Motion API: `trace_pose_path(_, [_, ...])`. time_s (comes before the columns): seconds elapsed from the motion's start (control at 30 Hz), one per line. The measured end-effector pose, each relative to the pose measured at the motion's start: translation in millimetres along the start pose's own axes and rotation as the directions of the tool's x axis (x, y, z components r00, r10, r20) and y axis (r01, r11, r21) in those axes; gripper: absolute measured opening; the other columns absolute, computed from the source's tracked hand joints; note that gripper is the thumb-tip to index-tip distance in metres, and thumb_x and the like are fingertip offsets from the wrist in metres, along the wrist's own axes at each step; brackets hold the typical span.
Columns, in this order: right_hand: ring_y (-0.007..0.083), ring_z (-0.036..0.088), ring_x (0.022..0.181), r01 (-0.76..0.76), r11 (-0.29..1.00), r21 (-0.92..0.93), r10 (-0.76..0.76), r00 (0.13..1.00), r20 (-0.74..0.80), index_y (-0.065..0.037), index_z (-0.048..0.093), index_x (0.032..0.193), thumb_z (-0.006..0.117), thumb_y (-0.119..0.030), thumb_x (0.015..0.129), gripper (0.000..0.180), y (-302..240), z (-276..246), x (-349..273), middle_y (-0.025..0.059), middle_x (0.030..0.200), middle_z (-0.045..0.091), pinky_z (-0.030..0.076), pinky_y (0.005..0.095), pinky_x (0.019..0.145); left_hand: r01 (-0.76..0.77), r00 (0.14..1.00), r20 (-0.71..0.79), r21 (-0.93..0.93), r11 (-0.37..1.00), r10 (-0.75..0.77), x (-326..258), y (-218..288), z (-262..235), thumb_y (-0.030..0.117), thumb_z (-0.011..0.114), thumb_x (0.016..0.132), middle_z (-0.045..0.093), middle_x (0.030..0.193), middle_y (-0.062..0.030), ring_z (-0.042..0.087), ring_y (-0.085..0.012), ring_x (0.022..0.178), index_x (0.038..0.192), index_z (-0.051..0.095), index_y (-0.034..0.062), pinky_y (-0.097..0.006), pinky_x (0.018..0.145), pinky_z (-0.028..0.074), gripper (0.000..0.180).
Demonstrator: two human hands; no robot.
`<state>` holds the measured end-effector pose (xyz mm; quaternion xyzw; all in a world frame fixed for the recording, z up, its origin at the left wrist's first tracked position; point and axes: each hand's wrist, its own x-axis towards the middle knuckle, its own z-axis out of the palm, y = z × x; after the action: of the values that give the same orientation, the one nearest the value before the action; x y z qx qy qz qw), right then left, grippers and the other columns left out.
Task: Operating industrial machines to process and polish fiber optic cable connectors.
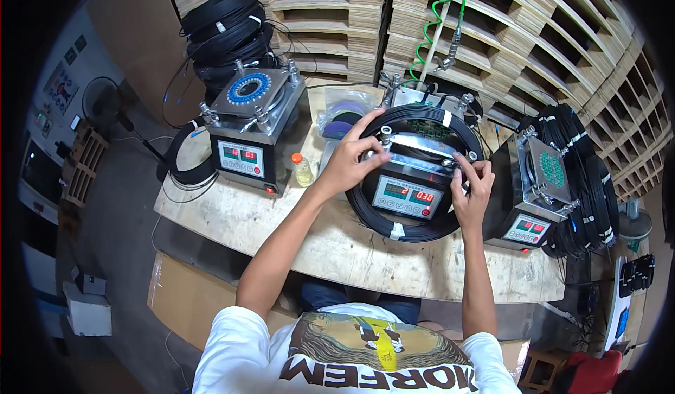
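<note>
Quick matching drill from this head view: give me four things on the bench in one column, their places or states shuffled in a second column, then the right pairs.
Things:
1. left hand
2. right hand
3. small bottle with orange cap
4. green coiled hose

Places:
A. hangs in front of the stacked wooden pallets
B. stands between the left and middle machines
C. on the metal plate atop the middle machine
D. at the right edge of the middle machine, by the black cable coil

Pairs: 1-C, 2-D, 3-B, 4-A
</note>
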<state>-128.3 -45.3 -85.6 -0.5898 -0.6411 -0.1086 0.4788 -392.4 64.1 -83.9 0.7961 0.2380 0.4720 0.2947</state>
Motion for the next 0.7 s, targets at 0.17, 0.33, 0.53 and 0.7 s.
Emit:
trace_pose_path(0.17, [0.0220, 0.045, 0.079, 0.048, 0.997, -0.061, -0.048, 0.999, -0.005, -0.012, 0.073, 0.112, 0.068, -0.009, 0.080, 0.033, 0.4, 3.7, -2.9, 0.0074, 0.084, 0.045, 0.035, 0.0346, 0.075, 0.067, 0.998, 0.027, -0.106, 0.992, -0.064, -5.7, -7.7, -7.0, 0.028, 0.072, 0.090, 0.043, 0.154, -0.0167, 0.045, -0.0339, 0.139, 0.095, 0.074, 0.0014, -0.041, 0.112, 0.035, 0.027])
trace_pose_path(0.33, [0.0230, 0.046, 0.079, 0.078, 0.993, -0.089, -0.080, 0.997, -0.020, -0.012, 0.073, 0.112, 0.067, -0.008, 0.076, 0.037, 1.4, 5.2, -5.4, 0.0079, 0.085, 0.045, 0.035, 0.0356, 0.076, -0.025, 0.955, -0.277, 0.288, 0.957, 0.108, -14.9, 20.2, 1.0, 0.024, 0.069, 0.093, 0.060, 0.124, -0.0174, 0.061, -0.0289, 0.110, 0.111, 0.070, 0.0035, -0.042, 0.099, 0.043, 0.027])
trace_pose_path(0.53, [0.0232, 0.045, 0.080, 0.077, 0.993, -0.093, -0.080, 0.997, -0.025, -0.013, 0.072, 0.113, 0.066, -0.008, 0.074, 0.039, -1.8, 6.8, -2.9, 0.0079, 0.085, 0.045, 0.035, 0.0354, 0.076, 0.100, 0.983, -0.182, 0.382, 0.919, -0.031, -21.3, 20.0, -8.0, 0.017, 0.069, 0.091, 0.064, 0.094, -0.0095, 0.061, -0.0235, 0.078, 0.102, 0.067, 0.0021, -0.036, 0.078, 0.044, 0.018])
trace_pose_path(0.7, [0.0232, 0.045, 0.080, 0.074, 0.991, -0.111, -0.078, 0.997, -0.028, -0.013, 0.072, 0.113, 0.066, -0.007, 0.074, 0.041, 2.0, 8.1, -4.4, 0.0081, 0.085, 0.045, 0.035, 0.0354, 0.076, 0.138, 0.974, -0.218, 0.364, 0.921, -0.060, -17.7, 37.3, -7.1, 0.018, 0.070, 0.089, 0.060, 0.094, -0.0109, 0.059, -0.0302, 0.093, 0.114, 0.063, 0.0037, -0.042, 0.083, 0.044, 0.029])
